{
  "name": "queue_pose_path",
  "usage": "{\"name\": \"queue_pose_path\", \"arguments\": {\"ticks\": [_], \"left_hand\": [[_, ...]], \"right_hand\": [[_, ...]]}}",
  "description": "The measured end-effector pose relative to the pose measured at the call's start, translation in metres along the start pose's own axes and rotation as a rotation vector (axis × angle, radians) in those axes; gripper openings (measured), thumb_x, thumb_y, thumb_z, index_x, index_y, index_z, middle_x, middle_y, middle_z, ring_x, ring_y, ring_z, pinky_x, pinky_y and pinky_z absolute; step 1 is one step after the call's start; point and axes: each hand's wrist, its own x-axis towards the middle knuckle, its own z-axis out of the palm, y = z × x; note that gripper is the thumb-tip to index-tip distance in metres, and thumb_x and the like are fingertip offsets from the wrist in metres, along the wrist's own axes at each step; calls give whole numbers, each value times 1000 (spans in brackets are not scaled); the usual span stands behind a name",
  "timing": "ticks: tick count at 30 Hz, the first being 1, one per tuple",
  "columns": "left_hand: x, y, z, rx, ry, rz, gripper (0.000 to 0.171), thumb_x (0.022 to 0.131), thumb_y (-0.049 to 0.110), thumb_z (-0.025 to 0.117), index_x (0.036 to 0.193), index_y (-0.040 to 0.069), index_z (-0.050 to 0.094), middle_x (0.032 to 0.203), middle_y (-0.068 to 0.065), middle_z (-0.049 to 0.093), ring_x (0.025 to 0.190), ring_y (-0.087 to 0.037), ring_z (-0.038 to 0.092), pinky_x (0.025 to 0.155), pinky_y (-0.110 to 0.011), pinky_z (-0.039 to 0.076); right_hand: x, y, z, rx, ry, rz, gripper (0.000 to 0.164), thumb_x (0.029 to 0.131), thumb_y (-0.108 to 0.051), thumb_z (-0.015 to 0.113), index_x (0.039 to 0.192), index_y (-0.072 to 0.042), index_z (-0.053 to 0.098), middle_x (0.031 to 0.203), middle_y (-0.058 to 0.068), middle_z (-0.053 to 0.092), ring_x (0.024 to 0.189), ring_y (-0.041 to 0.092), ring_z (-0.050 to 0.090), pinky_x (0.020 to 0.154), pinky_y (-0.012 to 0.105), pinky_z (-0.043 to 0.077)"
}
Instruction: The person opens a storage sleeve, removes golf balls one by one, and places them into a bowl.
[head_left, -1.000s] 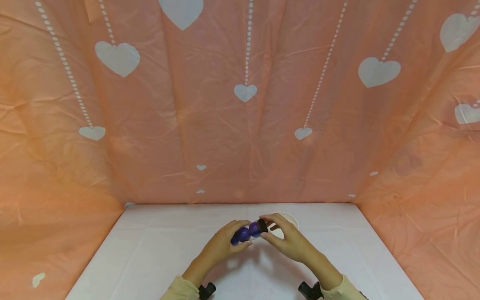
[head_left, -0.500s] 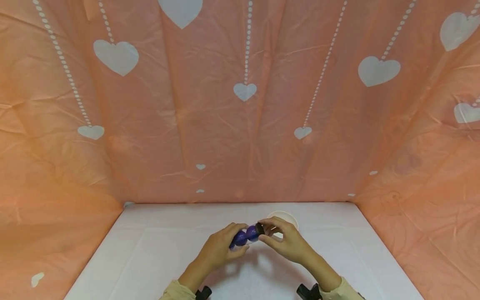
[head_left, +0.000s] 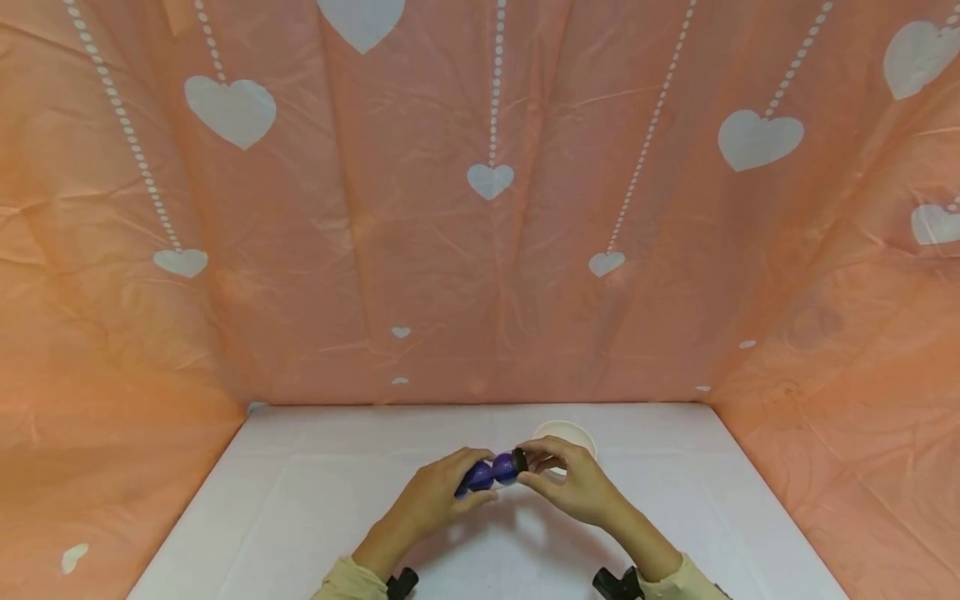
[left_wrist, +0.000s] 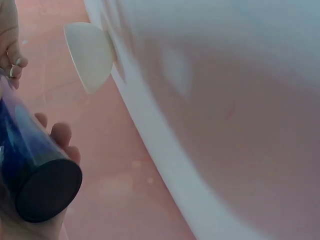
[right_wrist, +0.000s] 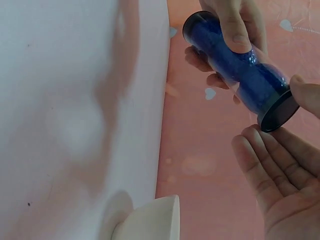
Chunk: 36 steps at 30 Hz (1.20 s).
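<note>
An hourglass (head_left: 504,468), with blue-purple bulbs in a clear tube and black end caps, is held tilted above the white table. My left hand (head_left: 435,492) grips it round the far-left part, thumb on one side and fingers on the other. At the opposite end, my right hand (head_left: 581,487) pinches the cap's edge between thumb and fingertips. The right wrist view shows that thumb on the rim and the fingers (right_wrist: 270,165) extended beneath it. Close up in the left wrist view is the other flat black cap (left_wrist: 49,191).
Behind the right hand, a white bowl (head_left: 567,429) stands on the table (head_left: 315,500). An orange sheet (head_left: 420,250) printed with hearts rises at the back and sides. Both wrists carry small black camera mounts (head_left: 618,583).
Both hands have shifted slightly left and down together with the hourglass, mostly in the first half second. The right fingertips stay at its cap.
</note>
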Motion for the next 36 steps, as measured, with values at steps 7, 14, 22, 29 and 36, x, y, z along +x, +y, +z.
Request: {"name": "queue_pose_path", "arguments": {"ticks": [7,14,22,29,36], "left_hand": [[-1,-1,0,35,4,50,49,102,43,75,142,17,63,128,2,73,107,-16,72,88,-41,61],[-1,0,0,49,12,73,48,102,42,75,141,17,64,123,2,73,103,-14,71,86,-39,61],[-3,1,0,69,2,82,49,102,42,74,141,16,64,125,2,73,105,-14,71,87,-39,61],[-4,0,2,68,5,110,51,102,44,73,142,14,64,125,1,73,105,-15,72,87,-39,61],[-5,-1,3,63,19,138,54,101,45,74,142,11,64,129,-1,74,110,-17,73,91,-40,61]], "right_hand": [[0,0,-2,15,-16,7,33,96,-14,83,126,-3,73,109,2,77,94,11,73,86,34,62],[0,2,-4,44,-29,-14,33,95,-10,83,125,-1,73,108,6,77,93,15,74,85,35,63],[1,2,-5,12,-59,-41,36,88,-2,84,122,1,74,104,8,78,90,15,75,80,37,64],[3,2,-10,9,-108,-13,35,86,-3,85,120,-2,76,103,5,79,90,15,75,79,41,65],[5,6,-12,25,-135,-6,33,86,-4,85,119,-3,77,103,6,78,91,15,75,79,39,65]]}}
